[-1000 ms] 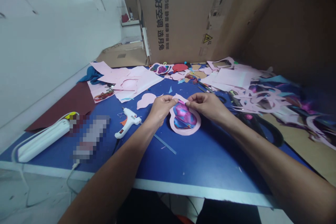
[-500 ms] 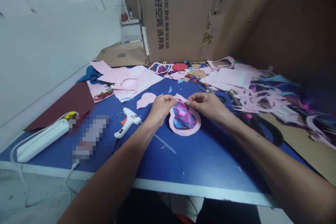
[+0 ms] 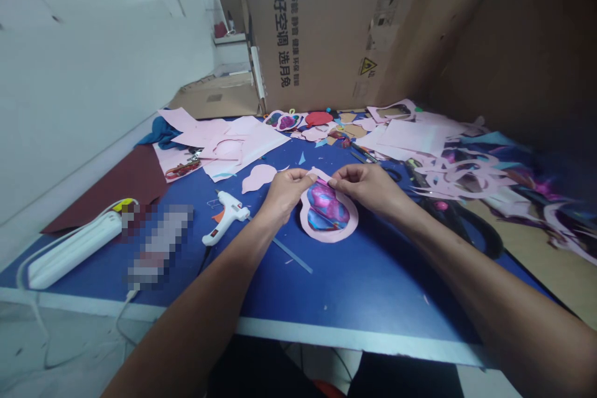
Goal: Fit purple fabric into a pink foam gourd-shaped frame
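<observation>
A pink gourd-shaped cutout (image 3: 328, 206) with a shiny purple and blue patterned middle is held above the blue table (image 3: 373, 298). My left hand (image 3: 288, 193) pinches its upper left edge between thumb and fingers. On the upper right edge, my right hand (image 3: 361, 185) has the same kind of pinch. The wide lower end hangs toward me. Just left of my left hand lies a plain pink gourd-shaped piece (image 3: 259, 178). A white glue gun (image 3: 226, 217) rests further left, and a clear glue stick (image 3: 293, 255) lies beneath my left wrist.
Pink sheets (image 3: 242, 143) and several small cutouts (image 3: 317, 130) lie along the back. Scissors (image 3: 389, 171) and a pile of paper scraps (image 3: 466, 174) are at the right. A white power strip (image 3: 77, 249) with cords sits at left. A large cardboard box (image 3: 336, 31) stands behind.
Both hands keep their pinch on the cutout with almost no movement. The view has shifted very slightly.
</observation>
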`<action>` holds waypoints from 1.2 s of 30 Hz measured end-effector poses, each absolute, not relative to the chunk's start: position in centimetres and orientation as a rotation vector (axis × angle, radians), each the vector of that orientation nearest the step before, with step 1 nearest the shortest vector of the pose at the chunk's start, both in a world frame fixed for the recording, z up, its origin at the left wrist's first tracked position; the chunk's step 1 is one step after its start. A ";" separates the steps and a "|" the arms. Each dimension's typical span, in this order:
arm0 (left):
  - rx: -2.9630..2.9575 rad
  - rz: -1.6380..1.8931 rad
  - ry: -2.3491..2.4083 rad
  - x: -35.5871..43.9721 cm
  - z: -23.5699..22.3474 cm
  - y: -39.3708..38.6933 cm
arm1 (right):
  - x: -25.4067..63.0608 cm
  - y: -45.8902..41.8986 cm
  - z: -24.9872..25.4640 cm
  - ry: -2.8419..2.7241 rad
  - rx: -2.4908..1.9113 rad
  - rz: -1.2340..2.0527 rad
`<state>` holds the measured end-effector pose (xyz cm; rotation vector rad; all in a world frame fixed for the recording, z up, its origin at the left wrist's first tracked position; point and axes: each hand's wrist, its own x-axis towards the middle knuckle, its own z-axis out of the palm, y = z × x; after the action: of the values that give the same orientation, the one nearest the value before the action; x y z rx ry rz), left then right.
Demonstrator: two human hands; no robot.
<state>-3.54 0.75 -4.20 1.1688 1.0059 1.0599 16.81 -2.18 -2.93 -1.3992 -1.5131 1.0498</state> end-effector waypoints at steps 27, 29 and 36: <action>1.210 1.006 0.938 -3.4 -4.9 0.7 | 16.6 -2.3 -2.6 -1.537 -1.386 1.088; 1.221 1.009 0.951 -3.5 -5.0 0.8 | 16.6 -2.4 -2.6 -1.549 -1.386 1.085; 1.242 1.033 0.954 -3.5 -4.6 0.7 | 16.6 -2.5 -2.3 -1.584 -1.379 1.051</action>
<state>-3.46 0.68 -4.64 1.2417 0.9543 1.0333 16.64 -2.49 -2.27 -1.3785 -1.5842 1.0509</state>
